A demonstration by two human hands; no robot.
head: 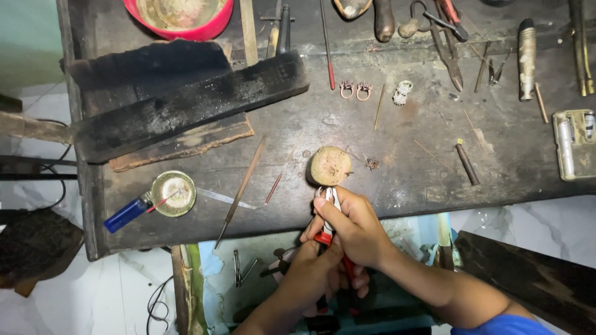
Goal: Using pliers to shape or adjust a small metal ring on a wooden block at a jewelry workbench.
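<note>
Both your hands on the red-handled pliers at the tabletop's near edge.
Your right hand [351, 226] wraps its fingers over the pliers [327, 214] near the metal head; your left hand [310, 276] closes on the red handles below. The pliers' tip sits just beside the round wooden block [329, 165].

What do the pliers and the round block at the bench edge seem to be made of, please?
The pliers, gripped by both hands, look like bright polished steel at the nose, with glossy red handles, probably plastic sleeves. The round block looks like raw wood: matte tan, rough and pitted on top, though it could be another fibrous material.
</note>
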